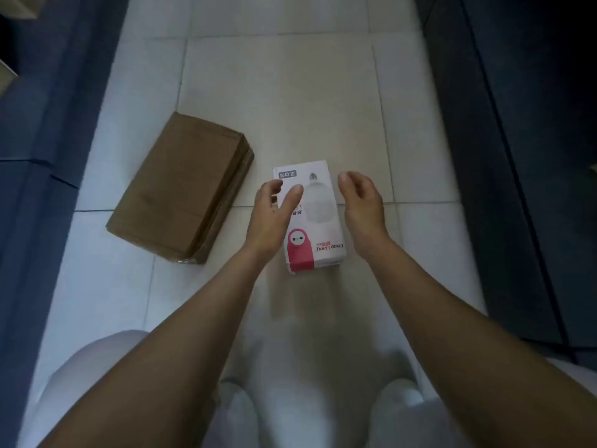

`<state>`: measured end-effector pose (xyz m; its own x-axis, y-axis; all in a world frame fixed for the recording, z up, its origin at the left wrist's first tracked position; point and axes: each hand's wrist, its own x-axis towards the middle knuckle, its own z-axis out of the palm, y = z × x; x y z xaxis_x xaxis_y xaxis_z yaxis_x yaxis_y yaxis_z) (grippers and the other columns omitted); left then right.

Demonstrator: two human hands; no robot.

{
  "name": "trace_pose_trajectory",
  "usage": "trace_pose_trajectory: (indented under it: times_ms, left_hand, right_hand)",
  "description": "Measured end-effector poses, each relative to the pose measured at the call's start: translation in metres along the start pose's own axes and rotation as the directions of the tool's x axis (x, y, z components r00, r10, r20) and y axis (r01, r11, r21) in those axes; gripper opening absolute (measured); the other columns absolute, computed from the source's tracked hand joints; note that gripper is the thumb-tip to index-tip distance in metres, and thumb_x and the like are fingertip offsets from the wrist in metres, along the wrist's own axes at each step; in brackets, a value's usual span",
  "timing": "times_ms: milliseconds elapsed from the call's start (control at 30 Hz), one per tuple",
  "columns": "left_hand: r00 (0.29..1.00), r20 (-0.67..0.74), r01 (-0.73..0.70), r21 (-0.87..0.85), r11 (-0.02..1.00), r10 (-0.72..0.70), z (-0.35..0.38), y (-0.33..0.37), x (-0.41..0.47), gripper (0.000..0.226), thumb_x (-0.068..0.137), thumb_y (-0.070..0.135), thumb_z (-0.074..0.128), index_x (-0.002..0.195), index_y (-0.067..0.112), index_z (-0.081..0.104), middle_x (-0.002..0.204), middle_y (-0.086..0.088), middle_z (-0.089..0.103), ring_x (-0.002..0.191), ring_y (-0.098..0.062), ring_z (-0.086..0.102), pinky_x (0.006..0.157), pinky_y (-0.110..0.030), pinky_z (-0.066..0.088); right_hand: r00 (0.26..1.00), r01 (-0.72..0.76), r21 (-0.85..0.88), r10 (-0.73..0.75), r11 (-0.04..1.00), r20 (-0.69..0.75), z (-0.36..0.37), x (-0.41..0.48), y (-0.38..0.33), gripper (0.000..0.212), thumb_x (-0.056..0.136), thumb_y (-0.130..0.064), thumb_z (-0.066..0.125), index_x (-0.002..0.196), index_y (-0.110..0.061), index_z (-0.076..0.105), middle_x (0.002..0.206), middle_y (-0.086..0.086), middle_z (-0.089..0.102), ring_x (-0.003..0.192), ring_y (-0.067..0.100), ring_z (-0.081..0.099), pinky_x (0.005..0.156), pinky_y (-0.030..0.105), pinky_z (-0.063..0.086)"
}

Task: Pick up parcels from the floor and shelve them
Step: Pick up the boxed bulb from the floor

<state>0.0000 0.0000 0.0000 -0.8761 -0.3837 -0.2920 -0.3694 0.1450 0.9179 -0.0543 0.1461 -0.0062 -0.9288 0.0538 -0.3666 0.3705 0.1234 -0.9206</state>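
A white box [318, 205] with a light-bulb picture and a pink cartoon figure lies flat on the tiled floor [284, 92] in the middle of the view. My left hand [273, 218] hovers over its left edge, fingers spread, holding nothing. My right hand [361, 208] hangs just off its right edge, fingers curled and apart, also holding nothing. A brown paper-wrapped parcel [181, 189] lies on the floor to the left, apart from both hands.
Blue shelving [35, 140] runs along the left side of the aisle, with cardboard boxes [9, 72] on it at the top left. A dark blue shelf unit [523, 124] lines the right side. My white-clad knees [97, 367] fill the bottom of the view.
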Motion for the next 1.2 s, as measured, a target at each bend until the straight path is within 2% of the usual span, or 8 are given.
trace_pose_trajectory:
  times_ms: [133,333,433,500,733,900,1000,1200]
  left_hand:
    - [0.984,-0.027,0.174,0.021,0.984,-0.174,0.01,-0.022,0.004,0.063,0.095,0.046,0.053,0.143,0.012,0.031,0.15,-0.011,0.038,0.081,0.003,0.052,0.05,-0.003,0.044]
    - [0.956,0.006,0.294,0.0,0.956,-0.294,0.017,-0.041,-0.003,0.071,0.093,0.048,0.053,0.149,0.017,0.022,0.154,-0.009,0.034,0.076,0.0,0.052,0.044,-0.007,0.044]
    - [0.939,0.08,0.339,-0.063,0.939,-0.334,0.021,-0.045,0.002,0.058,0.094,0.048,0.052,0.14,0.021,0.031,0.136,-0.006,0.052,0.067,-0.003,0.064,0.044,-0.008,0.046]
    - [0.94,0.102,0.338,-0.14,0.931,-0.326,0.023,-0.048,0.006,0.038,0.095,0.046,0.053,0.124,0.023,0.044,0.118,-0.002,0.066,0.064,-0.002,0.072,0.046,-0.012,0.05]
    - [0.939,0.081,0.342,-0.17,0.924,-0.333,0.031,-0.041,0.006,0.037,0.096,0.047,0.05,0.125,0.025,0.049,0.1,0.008,0.069,0.071,-0.007,0.073,0.051,-0.014,0.053]
    - [0.967,-0.031,0.246,-0.151,0.957,-0.253,0.03,-0.016,0.017,0.03,0.096,0.044,0.051,0.122,0.027,0.048,0.11,0.005,0.065,0.091,-0.014,0.07,0.069,-0.024,0.059]
    - [0.971,-0.076,0.222,-0.081,0.972,-0.228,0.025,-0.004,0.024,0.036,0.098,0.039,0.05,0.126,0.018,0.051,0.131,-0.011,0.053,0.107,-0.027,0.064,0.092,-0.046,0.056]
    - [0.965,-0.212,0.153,-0.023,0.988,-0.154,0.019,0.015,0.035,0.04,0.094,0.038,0.055,0.128,0.018,0.048,0.122,-0.002,0.04,0.112,-0.021,0.055,0.097,-0.044,0.05]
  right_hand:
    - [0.989,-0.144,-0.077,0.147,0.987,0.033,0.007,0.005,0.027,0.059,0.095,-0.046,0.053,0.143,-0.014,0.041,0.142,0.009,0.051,0.113,0.021,0.06,0.062,0.016,0.046]
    - [0.972,-0.215,-0.202,0.23,0.955,0.056,0.003,0.006,0.041,0.066,0.095,-0.052,0.049,0.15,-0.02,0.03,0.149,0.006,0.045,0.071,0.0,0.056,0.034,0.004,0.038]
    - [0.964,-0.225,-0.214,0.25,0.951,0.095,0.004,0.009,0.044,0.069,0.095,-0.051,0.05,0.151,-0.016,0.029,0.151,0.009,0.043,0.079,0.005,0.059,0.047,0.011,0.044]
    - [0.955,-0.236,-0.219,0.268,0.947,0.127,0.007,0.008,0.045,0.063,0.095,-0.05,0.05,0.145,-0.013,0.038,0.141,0.01,0.053,0.088,0.014,0.064,0.059,0.02,0.046]
    - [0.951,-0.23,-0.213,0.266,0.949,0.155,0.007,0.002,0.041,0.04,0.096,-0.047,0.05,0.117,-0.015,0.061,0.093,-0.003,0.069,0.072,0.01,0.065,0.054,0.019,0.047]
    - [0.975,-0.2,-0.206,0.216,0.958,0.059,0.014,0.016,0.017,0.055,0.091,-0.052,0.054,0.122,-0.007,0.061,0.117,0.014,0.062,0.094,0.028,0.069,0.078,0.037,0.059]
    - [0.987,-0.142,-0.117,0.15,0.983,0.063,0.013,0.023,0.003,0.046,0.09,-0.045,0.061,0.115,-0.008,0.067,0.107,0.011,0.069,0.079,0.019,0.071,0.064,0.029,0.059]
    - [0.96,-0.139,-0.006,0.136,0.99,0.245,0.014,0.034,-0.015,0.034,0.088,-0.043,0.06,0.117,-0.031,0.045,0.101,0.005,0.067,0.059,0.011,0.072,0.048,0.025,0.053]
